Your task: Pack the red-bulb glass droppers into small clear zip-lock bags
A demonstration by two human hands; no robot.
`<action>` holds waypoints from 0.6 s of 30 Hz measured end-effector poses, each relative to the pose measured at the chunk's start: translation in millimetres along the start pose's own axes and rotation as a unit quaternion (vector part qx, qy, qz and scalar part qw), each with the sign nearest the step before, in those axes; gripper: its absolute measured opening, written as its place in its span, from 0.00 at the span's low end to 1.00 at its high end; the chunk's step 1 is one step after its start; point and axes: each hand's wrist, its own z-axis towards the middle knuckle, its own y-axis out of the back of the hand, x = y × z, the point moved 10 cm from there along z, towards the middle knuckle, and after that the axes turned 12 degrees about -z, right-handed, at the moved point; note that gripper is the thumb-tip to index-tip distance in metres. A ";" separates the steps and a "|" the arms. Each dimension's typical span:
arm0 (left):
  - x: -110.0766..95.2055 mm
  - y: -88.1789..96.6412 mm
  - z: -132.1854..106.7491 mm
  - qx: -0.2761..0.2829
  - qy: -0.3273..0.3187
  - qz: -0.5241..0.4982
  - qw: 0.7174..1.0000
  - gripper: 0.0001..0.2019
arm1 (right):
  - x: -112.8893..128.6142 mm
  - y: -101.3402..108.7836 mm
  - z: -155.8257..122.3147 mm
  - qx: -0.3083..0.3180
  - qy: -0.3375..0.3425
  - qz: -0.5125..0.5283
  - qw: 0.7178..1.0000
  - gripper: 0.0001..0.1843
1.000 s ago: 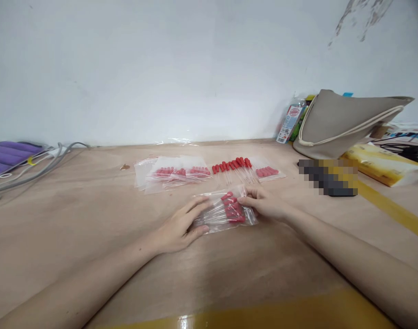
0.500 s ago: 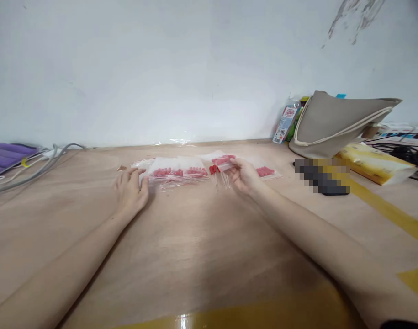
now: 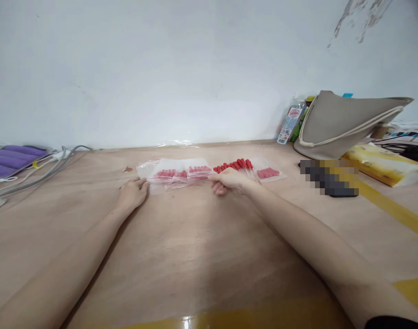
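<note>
A row of small clear bags [image 3: 181,173] holding red-capped droppers lies across the far middle of the wooden table [image 3: 202,256]. My left hand [image 3: 132,192] rests at the row's left end, fingers curled on the edge of an empty clear bag [image 3: 145,170]. My right hand [image 3: 229,181] is closed over the glass ends of a loose fan of red-capped droppers [image 3: 235,164]. Another filled bag [image 3: 268,172] lies just right of that fan.
A beige tote bag [image 3: 335,123] leans at the back right, with a printed packet [image 3: 291,119] behind it and a yellow tissue pack [image 3: 383,167] beside it. Grey cables [image 3: 47,167] and a purple item [image 3: 10,157] sit far left. Yellow tape [image 3: 390,208] crosses the table.
The filled bag that lay under both hands is gone from the near table. My left hand went to the row's left end; my right hand reached the loose droppers and closed on them.
</note>
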 end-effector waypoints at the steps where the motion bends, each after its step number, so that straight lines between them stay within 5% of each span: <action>1: 0.1 2.1 0.1 -0.004 0.005 -0.005 1.000 0.16 | 4.2 13.8 -2.7 -0.023 0.028 -0.130 0.991 0.10; 4: 4.0 9.8 -0.8 -0.030 0.038 -0.020 0.999 0.14 | 26.9 57.6 -10.8 -0.186 0.103 -0.416 0.884 0.10; 6: 8.4 13.5 -1.7 -0.048 0.062 -0.030 0.996 0.12 | 31.8 72.7 -10.7 -0.249 0.109 -0.478 0.835 0.07; 15: 34.2 10.5 10.1 -0.055 0.114 -0.117 0.985 0.24 | 24.5 71.8 9.6 -0.231 0.063 -0.516 0.822 0.01; 18: 32.3 9.0 13.9 -0.044 0.082 -0.123 0.988 0.21 | 24.5 72.8 7.5 -0.225 0.052 -0.506 0.831 0.04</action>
